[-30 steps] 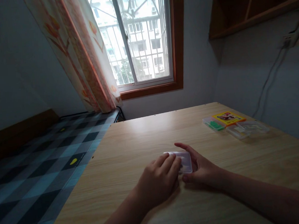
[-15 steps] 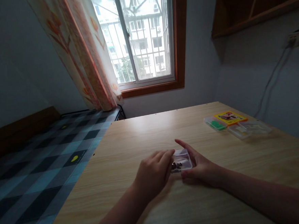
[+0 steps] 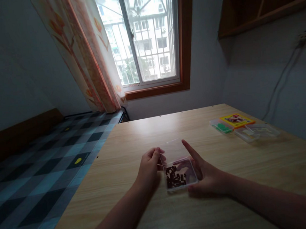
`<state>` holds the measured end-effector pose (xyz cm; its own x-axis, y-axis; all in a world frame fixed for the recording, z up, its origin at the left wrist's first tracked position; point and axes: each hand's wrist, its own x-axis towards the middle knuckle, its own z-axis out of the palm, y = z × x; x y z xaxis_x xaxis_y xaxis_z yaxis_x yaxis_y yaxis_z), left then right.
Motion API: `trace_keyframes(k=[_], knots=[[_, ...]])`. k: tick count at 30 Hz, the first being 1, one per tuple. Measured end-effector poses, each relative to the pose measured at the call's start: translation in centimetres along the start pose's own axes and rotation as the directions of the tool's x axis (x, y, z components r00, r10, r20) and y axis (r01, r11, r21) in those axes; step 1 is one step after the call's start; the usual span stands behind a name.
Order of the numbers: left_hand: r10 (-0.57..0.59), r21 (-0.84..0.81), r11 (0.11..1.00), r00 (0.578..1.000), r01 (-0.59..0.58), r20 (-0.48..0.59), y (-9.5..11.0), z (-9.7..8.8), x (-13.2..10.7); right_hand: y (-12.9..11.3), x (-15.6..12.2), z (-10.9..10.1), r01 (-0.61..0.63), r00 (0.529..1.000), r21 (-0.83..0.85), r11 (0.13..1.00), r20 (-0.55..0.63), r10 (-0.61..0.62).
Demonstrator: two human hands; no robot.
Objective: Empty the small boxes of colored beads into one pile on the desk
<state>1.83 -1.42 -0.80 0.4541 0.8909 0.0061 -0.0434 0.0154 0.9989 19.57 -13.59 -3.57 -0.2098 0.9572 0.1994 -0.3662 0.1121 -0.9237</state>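
Note:
A small clear plastic box [image 3: 189, 186] holding several small dark brown pieces [image 3: 175, 177] is between my hands above the table, tilted toward me. Its transparent lid [image 3: 172, 148] stands raised at the far side. With fingers bent, my left hand [image 3: 151, 161] grips the lid's left edge. My right hand [image 3: 205, 172] holds the box by its right side, thumb at the near corner and index finger stretched up beside the lid. Part of the right fingers is hidden behind the box.
On the wooden table [image 3: 117, 207], at the back right, lie a clear case with green pieces [image 3: 222, 127], a yellow picture box [image 3: 237, 119] and other clear cases [image 3: 248, 134]. A checked bed [image 3: 45, 184] adjoins on the left. A window [image 3: 150, 41] is ahead.
The box's lid has swung up and away from me, showing the brown pieces inside. My left hand has shifted from over the box to the lid's left edge. My right hand stays on the box.

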Motion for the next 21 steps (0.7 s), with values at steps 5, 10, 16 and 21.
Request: trace_keyframes(k=[5,10,16,21], knots=[[0.002,-0.041,0.999,1.000,-0.003,-0.013,-1.0,0.1,0.5,0.8,0.1,-1.1,0.021,0.999,-0.115,0.993,-0.029,-0.025],[0.163,0.283,0.942,0.983,-0.179,0.079,-0.9,-1.0,1.0,0.9,0.6,-1.8,0.042,0.996,-0.174,0.984,-0.067,-0.055],[0.162,0.727,0.494,0.872,-0.477,0.462,-0.3,-3.6,1.2,0.0,1.4,-3.0,0.067,0.953,-0.552,0.831,-0.212,-0.218],[0.007,0.850,0.182,0.865,-0.495,0.502,-0.8,-3.7,1.1,-1.8,3.2,-3.1,0.111,0.919,-0.820,0.562,-0.130,-0.371]])
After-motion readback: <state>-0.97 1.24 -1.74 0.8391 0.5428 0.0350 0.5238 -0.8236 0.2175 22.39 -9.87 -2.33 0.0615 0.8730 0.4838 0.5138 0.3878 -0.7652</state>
